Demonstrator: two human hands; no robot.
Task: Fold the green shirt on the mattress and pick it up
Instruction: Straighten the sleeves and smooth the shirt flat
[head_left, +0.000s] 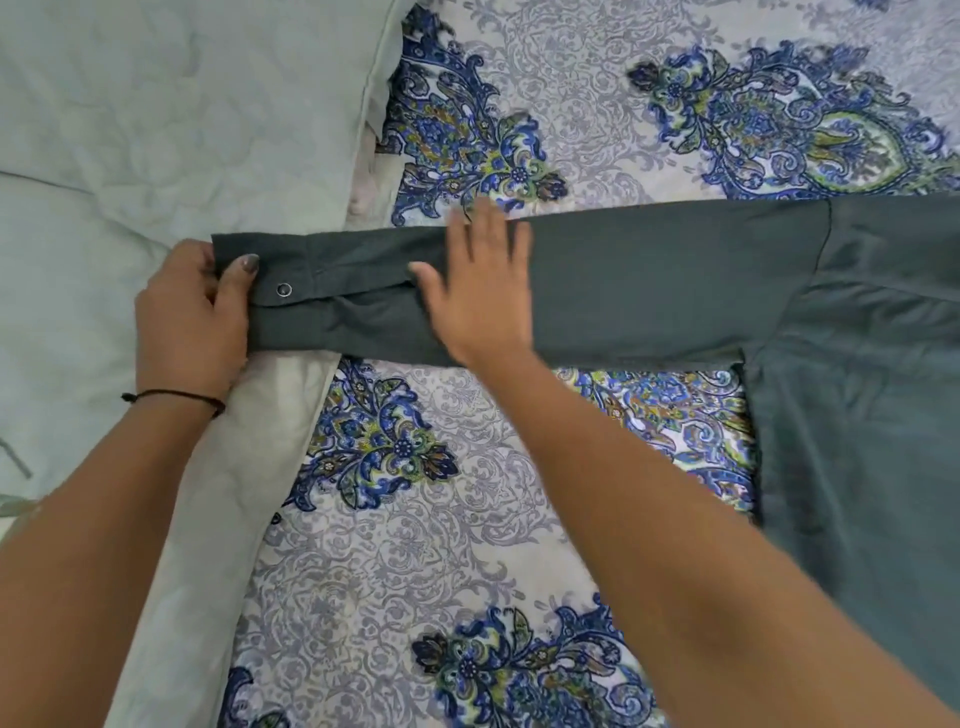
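The dark green shirt (857, 364) lies spread on the mattress, its body at the right edge of the view. One long sleeve (623, 291) stretches flat to the left across the patterned sheet. My left hand (192, 317) pinches the sleeve's cuff, thumb on top beside a metal snap button (283, 289). My right hand (480, 291) lies flat on the middle of the sleeve with fingers spread, slightly blurred.
A sheet with blue and green paisley print (415, 519) covers the mattress. A pale green quilted blanket or pillow (130, 130) fills the left side, and the cuff rests partly on it. A thin dark band circles my left wrist (171, 397).
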